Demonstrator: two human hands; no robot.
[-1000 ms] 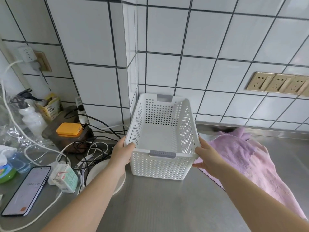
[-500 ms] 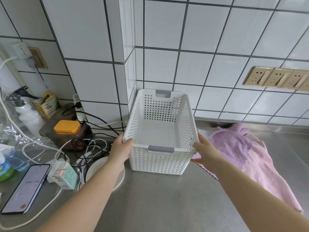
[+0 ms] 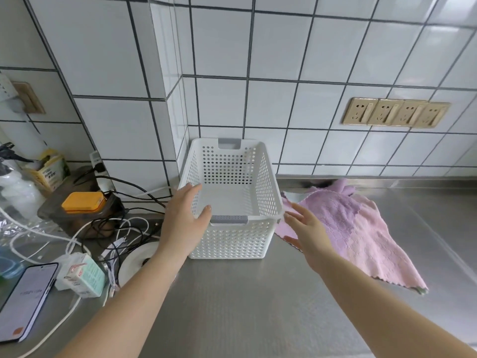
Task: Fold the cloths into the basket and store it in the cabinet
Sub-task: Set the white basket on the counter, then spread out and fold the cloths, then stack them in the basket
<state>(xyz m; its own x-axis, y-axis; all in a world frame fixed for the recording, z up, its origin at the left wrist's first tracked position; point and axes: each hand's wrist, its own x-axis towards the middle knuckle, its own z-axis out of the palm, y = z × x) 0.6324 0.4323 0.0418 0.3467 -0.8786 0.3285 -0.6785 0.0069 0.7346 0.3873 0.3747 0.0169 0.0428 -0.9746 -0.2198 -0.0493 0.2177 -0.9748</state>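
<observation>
Steel counter (image 3: 232, 306) carries everything, running along a white tiled wall (image 3: 284, 60) that steps forward in a corner at the counter's back edge. Largest on it is a pink cloth (image 3: 361, 228), spread flat toward the right side, one corner near the back edge and another pointing at the front right; its left edge lies just beside the basket's right wall and seems to slip slightly under it. Next comes the white perforated basket (image 3: 232, 239), standing upright at the middle of the counter, its far end close against the wall corner. Its long axis runs from the near side toward the wall, with a grey handle at each short end, and nothing lies inside it. The left hand (image 3: 183, 223) rests at the basket's near left corner, fingers loosely spread along the left rim and the thumb over the near rim, not clamped round it. The right hand (image 3: 307, 233) hovers just off the near right corner, fingers straight and spread, fingertips close to the rim, holding nothing. Along the left edge sit a tangle of cables (image 3: 111, 228), a phone (image 3: 25, 301) lying face up, a small carton (image 3: 82, 275) and an orange box (image 3: 82, 201).
</observation>
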